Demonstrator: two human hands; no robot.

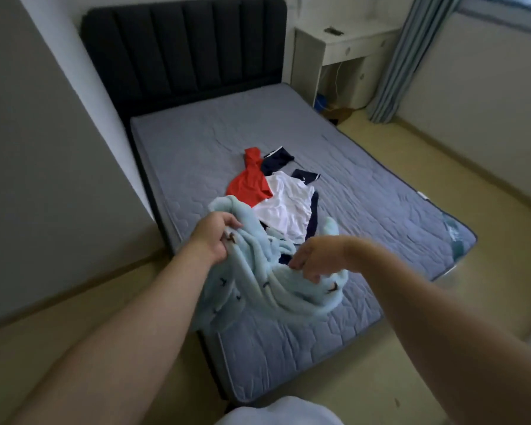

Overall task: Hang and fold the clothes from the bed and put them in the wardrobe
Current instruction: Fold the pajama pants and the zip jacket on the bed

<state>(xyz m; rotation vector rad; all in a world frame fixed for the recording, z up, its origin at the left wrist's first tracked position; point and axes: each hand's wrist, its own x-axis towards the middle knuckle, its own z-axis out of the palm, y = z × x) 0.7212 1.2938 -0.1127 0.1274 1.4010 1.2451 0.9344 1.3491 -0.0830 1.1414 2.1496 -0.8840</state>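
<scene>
A fluffy light-blue garment [258, 286] with small dark motifs hangs bunched above the near corner of the bed [365, 191]. My left hand [215, 237] grips its upper left edge. My right hand [314, 259] pinches a fold further right. Behind it on the grey mattress lie a red garment [249, 182], a white garment [285, 207] and dark navy pieces [278, 159] with white trim, partly overlapping. The wardrobe is not in view.
A dark padded headboard [184, 53] stands at the far end. A white desk [347, 53] and a striped curtain [402, 65] are at the back right. A grey wall [43, 164] runs along the left. Beige floor surrounds the bed.
</scene>
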